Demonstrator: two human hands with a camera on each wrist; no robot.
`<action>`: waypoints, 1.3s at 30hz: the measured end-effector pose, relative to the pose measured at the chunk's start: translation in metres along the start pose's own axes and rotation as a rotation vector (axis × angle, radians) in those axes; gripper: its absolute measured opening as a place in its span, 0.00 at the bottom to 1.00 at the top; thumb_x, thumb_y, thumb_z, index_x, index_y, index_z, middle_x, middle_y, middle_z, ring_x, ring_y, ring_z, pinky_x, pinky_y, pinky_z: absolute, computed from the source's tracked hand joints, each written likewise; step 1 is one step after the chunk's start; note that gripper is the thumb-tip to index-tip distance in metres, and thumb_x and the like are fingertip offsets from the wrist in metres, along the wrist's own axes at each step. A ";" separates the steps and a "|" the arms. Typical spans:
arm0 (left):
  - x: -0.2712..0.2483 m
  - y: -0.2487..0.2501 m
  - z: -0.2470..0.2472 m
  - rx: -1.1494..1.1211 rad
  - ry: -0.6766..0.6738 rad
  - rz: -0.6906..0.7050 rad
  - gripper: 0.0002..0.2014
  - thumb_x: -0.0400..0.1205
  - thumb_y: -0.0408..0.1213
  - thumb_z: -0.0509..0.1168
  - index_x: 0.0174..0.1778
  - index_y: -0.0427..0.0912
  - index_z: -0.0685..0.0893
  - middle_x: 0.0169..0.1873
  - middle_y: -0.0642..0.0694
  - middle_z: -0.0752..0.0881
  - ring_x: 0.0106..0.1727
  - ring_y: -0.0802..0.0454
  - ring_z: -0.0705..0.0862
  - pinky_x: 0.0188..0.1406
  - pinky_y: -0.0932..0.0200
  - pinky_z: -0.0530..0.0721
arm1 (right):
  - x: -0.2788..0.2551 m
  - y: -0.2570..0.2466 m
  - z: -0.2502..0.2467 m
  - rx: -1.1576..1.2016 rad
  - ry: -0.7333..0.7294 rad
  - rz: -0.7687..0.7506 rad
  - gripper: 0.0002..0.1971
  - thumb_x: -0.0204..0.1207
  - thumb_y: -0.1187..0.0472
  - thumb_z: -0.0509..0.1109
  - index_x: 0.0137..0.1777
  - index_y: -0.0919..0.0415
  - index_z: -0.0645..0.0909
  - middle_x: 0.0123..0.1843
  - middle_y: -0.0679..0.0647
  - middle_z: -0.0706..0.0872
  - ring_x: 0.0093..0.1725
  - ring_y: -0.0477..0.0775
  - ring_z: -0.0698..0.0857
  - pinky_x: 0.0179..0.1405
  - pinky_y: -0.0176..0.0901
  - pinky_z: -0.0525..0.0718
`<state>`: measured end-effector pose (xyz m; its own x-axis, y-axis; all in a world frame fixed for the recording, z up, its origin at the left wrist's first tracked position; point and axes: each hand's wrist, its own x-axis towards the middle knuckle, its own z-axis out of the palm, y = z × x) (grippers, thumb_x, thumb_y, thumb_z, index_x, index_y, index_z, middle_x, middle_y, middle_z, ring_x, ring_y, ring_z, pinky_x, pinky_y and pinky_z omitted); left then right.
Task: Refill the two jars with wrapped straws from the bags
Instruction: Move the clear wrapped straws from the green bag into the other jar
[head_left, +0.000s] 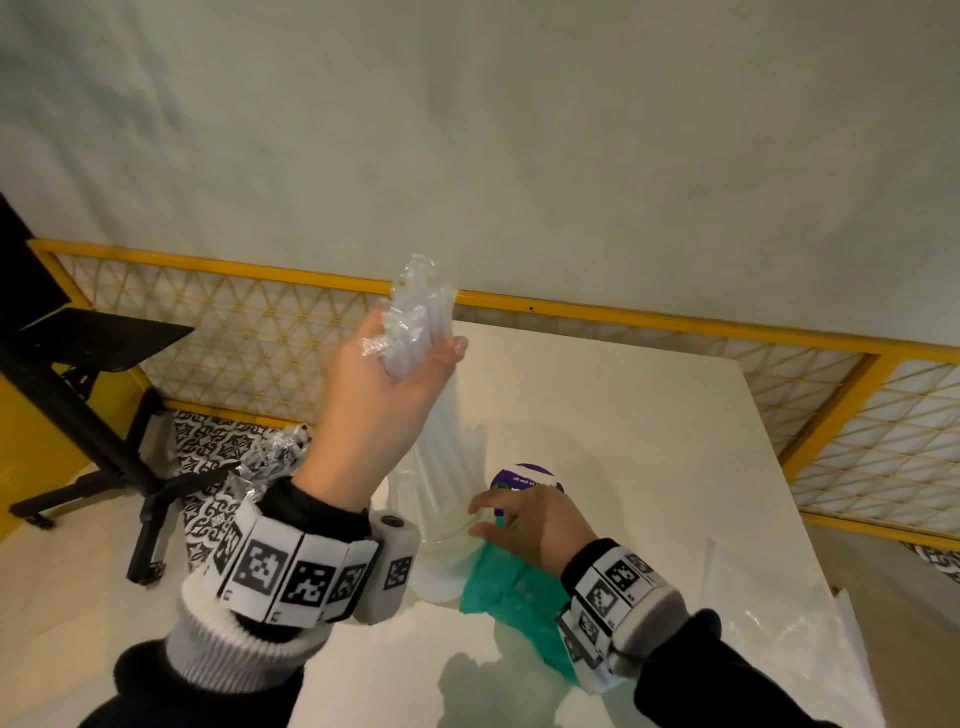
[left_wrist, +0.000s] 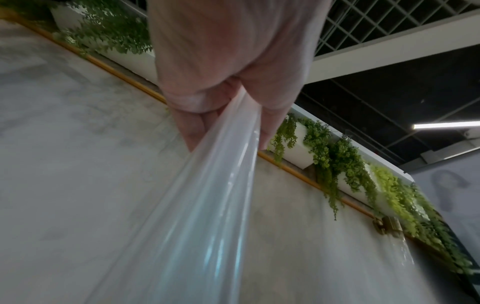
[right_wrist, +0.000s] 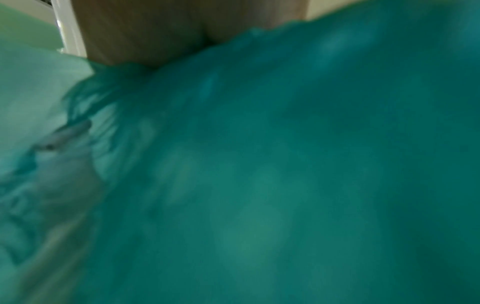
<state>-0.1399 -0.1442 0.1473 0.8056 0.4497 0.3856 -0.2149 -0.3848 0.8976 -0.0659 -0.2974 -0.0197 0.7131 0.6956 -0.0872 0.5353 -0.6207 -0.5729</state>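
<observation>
Overhead only, left hand (head_left: 387, 384) around wrapped straws (head_left: 415, 322) above jar (head_left: 441, 551).

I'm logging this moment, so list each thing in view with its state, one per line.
Left hand: raised, gripping the top of the wrapped straws.
Wrapped straws: bunched, upright, lower ends in the jar.
Jar: upright on the table.
Right hand: fingers spread beside the jar, over the green bag.
Green bag: lying crumpled.
Purple lid: lying flat.
</observation>
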 end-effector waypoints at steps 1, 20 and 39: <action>-0.002 -0.004 0.001 0.017 -0.016 -0.005 0.14 0.75 0.41 0.73 0.54 0.38 0.85 0.41 0.53 0.89 0.41 0.66 0.86 0.39 0.72 0.81 | 0.001 0.000 -0.001 -0.009 -0.001 -0.001 0.14 0.75 0.41 0.66 0.59 0.39 0.82 0.42 0.51 0.88 0.44 0.52 0.85 0.49 0.39 0.78; -0.030 -0.078 0.029 0.401 0.020 -0.183 0.28 0.78 0.44 0.70 0.71 0.36 0.73 0.74 0.42 0.72 0.79 0.46 0.62 0.81 0.40 0.52 | -0.036 0.011 -0.040 0.419 0.764 -0.155 0.05 0.68 0.52 0.76 0.39 0.38 0.87 0.27 0.45 0.85 0.25 0.42 0.79 0.32 0.33 0.80; -0.018 -0.113 0.035 1.154 -0.380 0.434 0.25 0.81 0.49 0.49 0.60 0.38 0.84 0.53 0.41 0.90 0.55 0.45 0.88 0.71 0.40 0.71 | -0.053 0.031 -0.021 0.231 0.764 -0.217 0.05 0.72 0.54 0.73 0.36 0.51 0.86 0.31 0.40 0.82 0.31 0.40 0.81 0.32 0.39 0.81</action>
<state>-0.1107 -0.1368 0.0311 0.9371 -0.0694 0.3420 -0.0515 -0.9968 -0.0614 -0.0779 -0.3611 -0.0155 0.7605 0.3018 0.5749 0.6493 -0.3532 -0.6735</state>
